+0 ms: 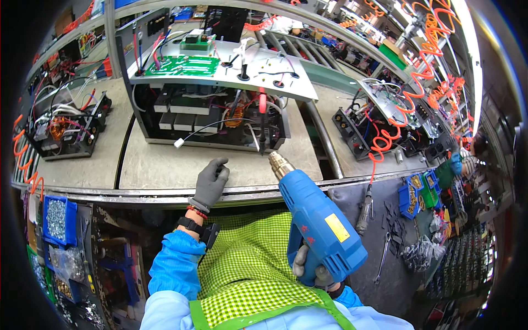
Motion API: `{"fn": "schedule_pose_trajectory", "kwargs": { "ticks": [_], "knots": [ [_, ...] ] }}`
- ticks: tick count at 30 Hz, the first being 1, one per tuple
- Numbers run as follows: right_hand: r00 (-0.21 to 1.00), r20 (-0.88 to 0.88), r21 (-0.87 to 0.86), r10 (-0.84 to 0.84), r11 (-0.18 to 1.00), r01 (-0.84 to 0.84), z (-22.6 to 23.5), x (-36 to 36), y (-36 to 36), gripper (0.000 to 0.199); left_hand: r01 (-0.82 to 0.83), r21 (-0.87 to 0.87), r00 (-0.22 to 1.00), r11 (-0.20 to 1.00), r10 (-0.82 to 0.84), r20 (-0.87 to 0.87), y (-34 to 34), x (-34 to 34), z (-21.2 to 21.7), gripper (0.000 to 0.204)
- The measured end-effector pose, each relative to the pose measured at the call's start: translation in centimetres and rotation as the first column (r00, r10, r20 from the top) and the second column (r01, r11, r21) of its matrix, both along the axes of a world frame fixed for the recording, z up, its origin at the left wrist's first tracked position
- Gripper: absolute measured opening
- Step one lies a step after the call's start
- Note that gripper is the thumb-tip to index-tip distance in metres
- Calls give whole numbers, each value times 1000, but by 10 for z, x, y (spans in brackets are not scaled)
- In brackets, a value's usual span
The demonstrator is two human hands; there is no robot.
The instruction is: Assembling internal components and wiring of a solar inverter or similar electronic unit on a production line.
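Open metal chassis (220, 118) on the bench (165, 165), blue heat gun (316, 220) aimed toward it

Right hand (311, 269) grips the gun's handle low over the green checked apron (247, 264); gloved left hand (212, 184) rests loosely curled on the bench edge, holding nothing

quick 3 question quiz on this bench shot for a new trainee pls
1. True or false: the right hand holds the blue heat gun with its metal nozzle aimed toward the open metal chassis.
2. The gloved left hand is: A) gripping a red wire, B) resting on the workbench just before the chassis, C) inside the blue bin of screws.
3. What colour is the circuit board lying on top of the chassis?

Key: 1 true; 2 B; 3 green.
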State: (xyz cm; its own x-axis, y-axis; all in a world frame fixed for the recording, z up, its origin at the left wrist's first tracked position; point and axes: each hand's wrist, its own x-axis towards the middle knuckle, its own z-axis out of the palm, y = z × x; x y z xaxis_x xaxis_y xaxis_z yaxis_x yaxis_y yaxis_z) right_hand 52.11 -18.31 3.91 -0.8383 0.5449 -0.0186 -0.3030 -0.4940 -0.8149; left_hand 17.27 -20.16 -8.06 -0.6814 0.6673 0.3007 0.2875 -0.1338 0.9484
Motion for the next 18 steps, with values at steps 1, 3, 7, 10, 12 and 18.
{"fn": "schedule_pose_trajectory", "kwargs": {
  "ticks": [1, 3, 7, 10, 12, 18],
  "knots": [
    [1000, 14, 37, -1, 999, 1, -1, 1, 0, 51, 1, 40, 1000, 999, -1, 1, 1, 0, -2, 26],
    [995, 85, -46, 45, 998, -42, -1, 3, 3, 44, -6, -4, 998, 1000, 6, -65, 3, -4, -6, 27],
    [995, 91, -102, 45, 994, -35, 9, 3, 2, 39, 92, 18, 993, 996, -93, 68, 3, -7, -13, 36],
    [999, -53, 27, -8, 1000, 9, 26, 6, 3, 40, 111, 14, 982, 994, -112, 153, 3, -6, -15, 41],
    [992, -126, 51, 3, 999, 3, 40, 14, 8, 41, 132, 7, 983, 991, -132, 126, 4, -6, -15, 39],
    [841, -95, 58, -533, 840, 540, 72, 97, 19, 54, 146, -56, 979, 988, -136, 154, 7, -6, -8, 36]
  ]
}}
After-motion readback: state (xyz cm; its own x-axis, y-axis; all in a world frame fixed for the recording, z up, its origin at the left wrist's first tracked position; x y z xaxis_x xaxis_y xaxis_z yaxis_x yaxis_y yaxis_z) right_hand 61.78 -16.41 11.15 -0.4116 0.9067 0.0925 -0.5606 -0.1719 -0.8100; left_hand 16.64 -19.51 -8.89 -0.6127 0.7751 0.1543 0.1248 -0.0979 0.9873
